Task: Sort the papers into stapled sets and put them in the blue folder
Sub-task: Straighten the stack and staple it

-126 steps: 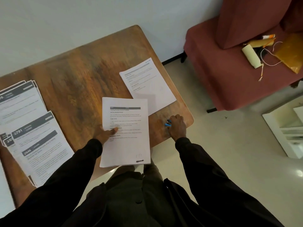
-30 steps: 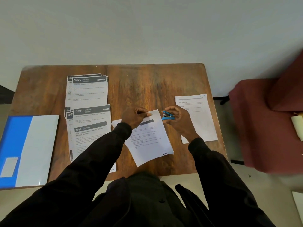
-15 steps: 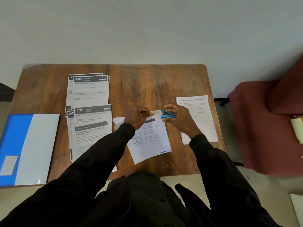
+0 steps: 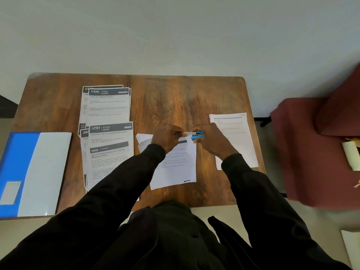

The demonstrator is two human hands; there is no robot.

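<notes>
A white paper set [image 4: 175,166] lies at the middle of the wooden table [image 4: 175,98]. My left hand [image 4: 167,138] pinches its top edge. My right hand [image 4: 210,141] grips a small blue stapler [image 4: 197,135] whose jaws sit at the set's top right corner. Another white set [image 4: 236,137] lies flat to the right. Several loose printed sheets with dark headers [image 4: 109,133] are spread at the left. The blue folder [image 4: 29,172] lies shut at the table's left end, partly over the front edge.
A dark red armchair [image 4: 315,145] stands right of the table, with a pale roll [image 4: 350,156] on its seat. A plain wall runs behind the table. Bare wood shows at the table's far middle.
Over the last second my right hand has brought the stapler left onto the top right corner of the middle set. My left hand keeps hold of the top edge.
</notes>
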